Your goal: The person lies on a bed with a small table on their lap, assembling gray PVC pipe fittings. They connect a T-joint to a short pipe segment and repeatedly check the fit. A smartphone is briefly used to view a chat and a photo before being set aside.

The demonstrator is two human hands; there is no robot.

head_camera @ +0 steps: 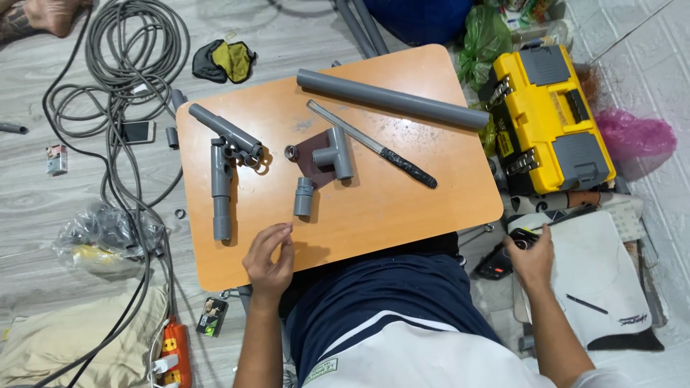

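Observation:
My left hand (269,257) rests at the near edge of the small orange table (388,208), fingers loosely curled and holding nothing. A short grey pipe coupling (303,197) stands just beyond it. A grey tee fitting (335,152) lies on a dark patch in the table's middle. To the left lie a grey pipe with a coupling (221,190) and a second pipe piece with small fittings (226,133). A long grey pipe (392,98) and a hacksaw blade with a taped handle (370,143) lie toward the back. My right hand (532,255) reaches off the table to the right, onto a small dark object on the floor.
A yellow toolbox (550,118) stands at the right, with a pink bag (636,135) beyond it. A white cloth (600,276) with a pen lies at the lower right. Coiled grey cable (133,54), a phone (135,131), a plastic bag and an orange power strip (176,352) are on the left floor.

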